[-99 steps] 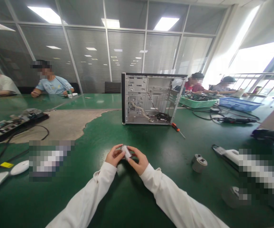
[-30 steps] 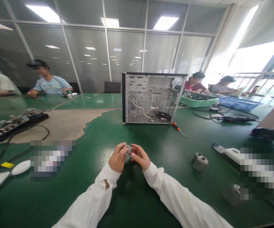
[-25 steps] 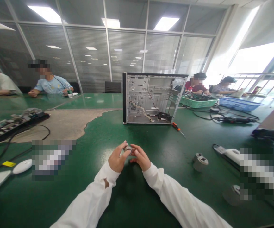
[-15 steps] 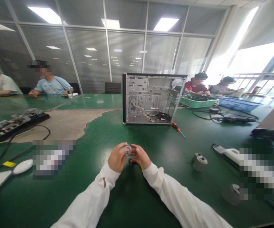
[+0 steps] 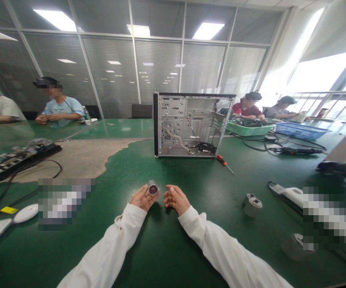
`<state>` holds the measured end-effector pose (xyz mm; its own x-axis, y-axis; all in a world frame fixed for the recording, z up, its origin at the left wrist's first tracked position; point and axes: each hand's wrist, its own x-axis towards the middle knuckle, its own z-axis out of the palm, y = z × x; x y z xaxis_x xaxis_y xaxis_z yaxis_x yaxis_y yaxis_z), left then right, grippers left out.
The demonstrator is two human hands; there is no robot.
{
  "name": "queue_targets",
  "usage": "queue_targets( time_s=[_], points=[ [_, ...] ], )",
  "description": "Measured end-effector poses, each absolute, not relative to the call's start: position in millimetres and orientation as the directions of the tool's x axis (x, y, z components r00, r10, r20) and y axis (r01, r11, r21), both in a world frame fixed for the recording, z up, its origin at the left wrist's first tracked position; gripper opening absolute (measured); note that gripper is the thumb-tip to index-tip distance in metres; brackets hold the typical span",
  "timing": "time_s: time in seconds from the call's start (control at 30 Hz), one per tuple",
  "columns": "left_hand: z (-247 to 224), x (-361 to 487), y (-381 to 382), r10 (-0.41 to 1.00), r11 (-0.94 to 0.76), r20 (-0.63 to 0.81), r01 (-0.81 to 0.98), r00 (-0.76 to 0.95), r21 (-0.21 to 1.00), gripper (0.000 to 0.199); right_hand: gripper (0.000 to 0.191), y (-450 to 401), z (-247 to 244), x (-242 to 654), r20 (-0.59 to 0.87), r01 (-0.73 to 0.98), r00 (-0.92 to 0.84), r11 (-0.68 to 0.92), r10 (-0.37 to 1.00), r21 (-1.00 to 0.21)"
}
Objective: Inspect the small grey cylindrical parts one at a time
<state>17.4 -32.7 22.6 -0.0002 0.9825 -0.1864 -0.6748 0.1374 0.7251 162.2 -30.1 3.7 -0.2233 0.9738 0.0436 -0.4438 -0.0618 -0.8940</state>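
My left hand [image 5: 143, 199] holds a small metal cylinder [image 5: 152, 187], its round end with dark openings facing up toward me. Just to the right, my right hand [image 5: 176, 199] is held with loosely curved fingers and nothing in them; a gap separates it from the cylinder. Both hands are above the green table [image 5: 203, 184]. Farther right on the table stand a similar metal cylinder [image 5: 253, 206] and, nearer the edge, another one [image 5: 295, 247].
An open computer case [image 5: 191, 124] stands beyond my hands, with an orange screwdriver [image 5: 222, 161] at its corner. Circuit boards [image 5: 20, 158] lie at left. A green basket [image 5: 249, 129] and a blue basket [image 5: 301, 132] are back right. Several people sit around.
My left hand has moved slightly left and turned, so the cylinder's open end now shows. The hands are farther apart, and my right hand has stayed nearly in place.
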Motion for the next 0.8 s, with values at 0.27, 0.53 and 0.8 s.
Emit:
queue_targets(
  time_s=[0.27, 0.53, 0.8],
  points=[
    [19, 12, -30, 0.990, -0.042, -0.003, -0.314, -0.141, 0.948, 0.036, 0.038, -31, 6, 163, 0.041, -0.449, -0.193, -0.051, 0.980, -0.892],
    [16, 15, -38, 0.858, -0.502, 0.489, 0.458, 0.157, 0.734, 0.038, 0.037, -29, 1, 165, 0.077, -0.383, -0.135, 0.020, 0.988, -0.923],
    [10, 17, -36, 0.921, -0.390, 0.351, 0.447, 0.170, 0.805, 0.044, 0.029, -31, 1, 164, 0.329, -0.132, -0.017, 0.324, 0.944, -0.937]
  ],
)
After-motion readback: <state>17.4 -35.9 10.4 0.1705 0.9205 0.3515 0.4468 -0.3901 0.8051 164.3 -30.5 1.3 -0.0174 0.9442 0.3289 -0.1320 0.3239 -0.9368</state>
